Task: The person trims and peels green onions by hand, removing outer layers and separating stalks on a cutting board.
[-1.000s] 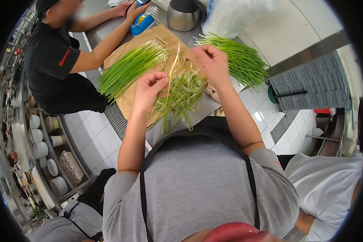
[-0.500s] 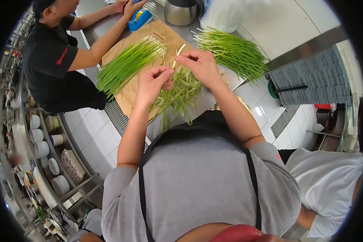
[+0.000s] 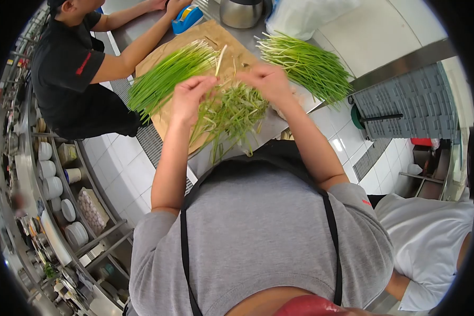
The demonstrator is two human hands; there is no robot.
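Brown paper (image 3: 239, 50) on steel counter (image 3: 135, 35), tiled floor (image 3: 122, 167): a stalk (image 3: 220, 60) is pinched by the left hand (image 3: 191, 100); the blurred right hand's (image 3: 271, 84) grip cannot be told.

I see one bunch of stalks (image 3: 160, 84), bright green with white ends. The other bunch (image 3: 310, 68) is green and white too. The thin stalk (image 3: 221, 59) is white at the top. The messy heap (image 3: 234, 113) is pale green. The paper (image 3: 166, 120) is plain brown. The tape holder (image 3: 181, 25) is blue. The straps (image 3: 185, 258) are black, and the shirt (image 3: 258, 226) is plain grey.
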